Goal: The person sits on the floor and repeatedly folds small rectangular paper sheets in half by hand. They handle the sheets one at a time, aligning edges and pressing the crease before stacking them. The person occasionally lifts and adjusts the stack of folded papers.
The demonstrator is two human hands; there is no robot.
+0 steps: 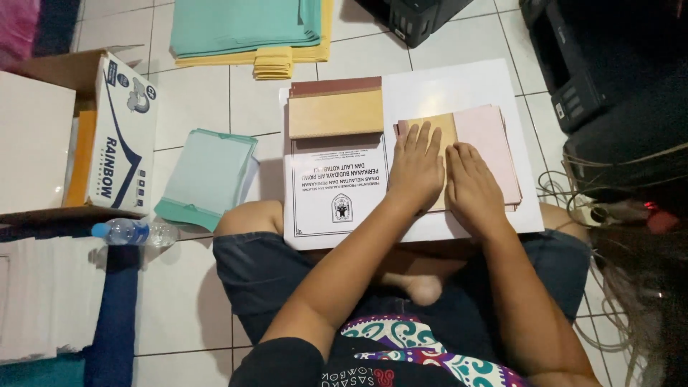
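— Pink sheets (pixel 487 140) in a small stack lie on the right half of the big white board (pixel 459 86), which rests across the seated person's lap. Both hands are on that stack.

— How do the hands sit?

— The left hand (pixel 416 172) is laid flat, palm down, fingers straight and a little spread, over a tan sheet (pixel 443 127) on the left part of the stack. The right hand (pixel 469 188) lies flat just beside it, fingers together and pointing up the page, pressing on the pink paper. Neither one grips anything; both are opened out and resting.

— What else is on the board?

— On its left half, a white printed cover sheet with a black border and an emblem (pixel 337 190). Above that sits a tan booklet (pixel 335 113), with a reddish-brown one (pixel 335 86) showing beneath it at the top edge.

— And around the person?

— A tiled floor (pixel 201 93). To the left, a pile of pale green folders (pixel 208 175), a clear plastic water bottle with a blue cap (pixel 132 231) lying on its side, and an open cardboard carton (pixel 118 129) printed in blue and white. Farther up, a stack of teal folders (pixel 244 25) lies over yellow ones (pixel 276 61). On the right stands a black printer (pixel 602 64), with a tangle of cables (pixel 609 208) near the person's knee.
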